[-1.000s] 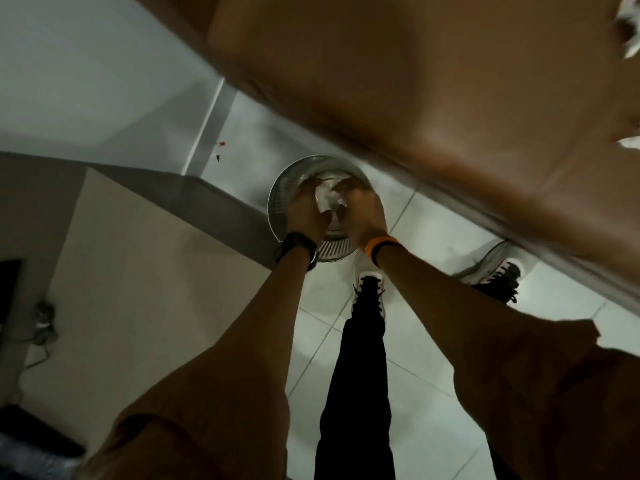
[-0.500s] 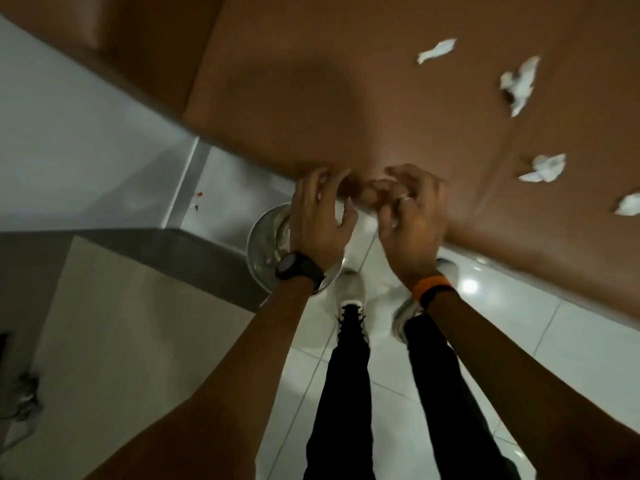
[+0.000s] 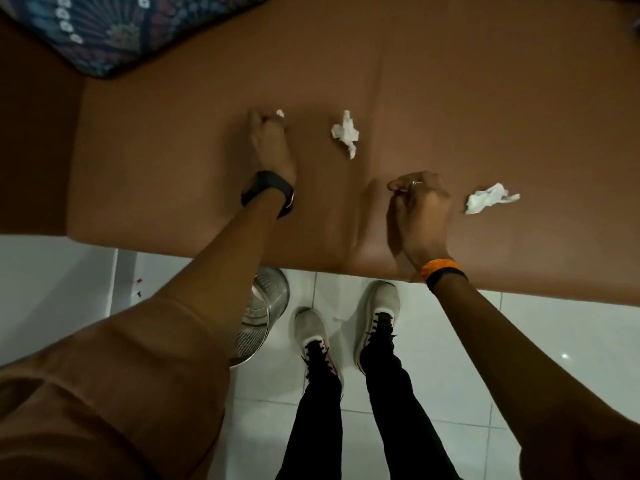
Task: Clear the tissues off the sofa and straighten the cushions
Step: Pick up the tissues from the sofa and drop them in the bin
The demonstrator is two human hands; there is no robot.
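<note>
My left hand [image 3: 270, 143] reaches onto the brown sofa seat [image 3: 166, 174], its fingers closed on a small white tissue [image 3: 280, 113] of which only a tip shows. A crumpled tissue [image 3: 345, 131] lies just right of that hand. My right hand [image 3: 420, 209] hovers over the seat's front part with loosely curled fingers and nothing in it. Another crumpled tissue [image 3: 488, 199] lies a short way right of it. A blue patterned cushion [image 3: 104, 29] sits at the sofa's back left corner.
A shiny metal waste bin [image 3: 266, 306] stands on the white tiled floor [image 3: 554, 341] against the sofa's front edge, partly hidden by my left forearm. My two feet in light sneakers [image 3: 377, 306] stand right of the bin. The sofa armrest [image 3: 34, 150] rises at the left.
Both hands have left the bin and moved up onto the sofa seat. The left hand has closed on a tissue, and the view has swung toward the sofa.
</note>
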